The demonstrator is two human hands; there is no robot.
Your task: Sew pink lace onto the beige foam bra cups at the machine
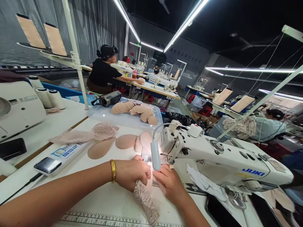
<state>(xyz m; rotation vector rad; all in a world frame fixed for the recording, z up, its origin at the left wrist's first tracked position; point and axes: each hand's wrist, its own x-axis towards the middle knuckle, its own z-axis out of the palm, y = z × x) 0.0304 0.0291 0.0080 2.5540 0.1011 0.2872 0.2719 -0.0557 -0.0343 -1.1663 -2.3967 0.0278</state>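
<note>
My left hand [131, 173], with a gold bracelet [113, 171] at the wrist, is closed around a strip of beige lace [145, 201] that trails towards the table's front edge. My right hand [169, 181] is beside it, its fingers pressed together on a pale pink fabric piece [149, 186]. Both hands are just in front of the needle area of a white sewing machine [213, 157]. A small lamp [155, 156] glares over the work and partly hides it. Just behind my hands lie smooth beige pads [126, 142] and a bunched lace piece [104, 130].
A clear plastic tray [101, 114] at the back holds stacked beige pads [123, 107] and a camcorder [110, 98]. A printed ruler [94, 219] runs along the front edge. Phones [220, 211] lie right. Thread cones [55, 39] stand high left. A co-worker [104, 71] sits beyond.
</note>
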